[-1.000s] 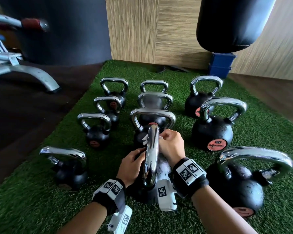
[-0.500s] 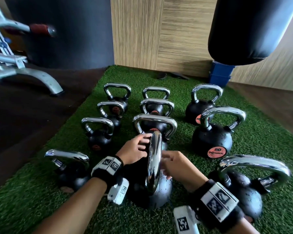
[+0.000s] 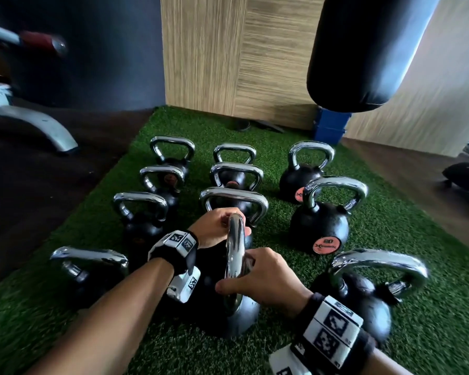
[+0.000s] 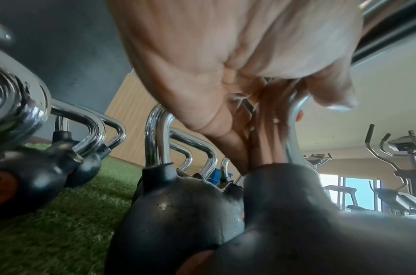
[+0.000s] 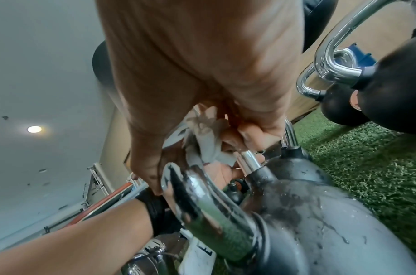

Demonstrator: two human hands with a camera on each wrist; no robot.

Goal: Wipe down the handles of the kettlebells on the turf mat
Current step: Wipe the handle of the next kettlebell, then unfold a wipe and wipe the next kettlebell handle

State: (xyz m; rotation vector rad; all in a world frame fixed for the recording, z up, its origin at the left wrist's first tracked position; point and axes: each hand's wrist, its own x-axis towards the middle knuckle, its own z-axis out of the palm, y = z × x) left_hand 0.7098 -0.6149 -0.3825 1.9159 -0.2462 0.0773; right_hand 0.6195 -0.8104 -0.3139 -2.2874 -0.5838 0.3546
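Black kettlebells (image 3: pixel 318 226) with chrome handles (image 3: pixel 236 255) and orange-red labels (image 3: pixel 326 245); green turf (image 3: pixel 417 239); white wipe (image 5: pixel 209 147); black wristbands (image 3: pixel 186 253) with black-and-white square markers; black bag (image 3: pixel 363 50); blue box (image 3: pixel 329 125); tan streaked wall (image 3: pixel 228 50).

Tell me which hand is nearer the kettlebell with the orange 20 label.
Right. The right hand grips the near side of the centre kettlebell's handle, on the side facing the 20 kettlebell. The left hand holds the handle's far end, farther left.
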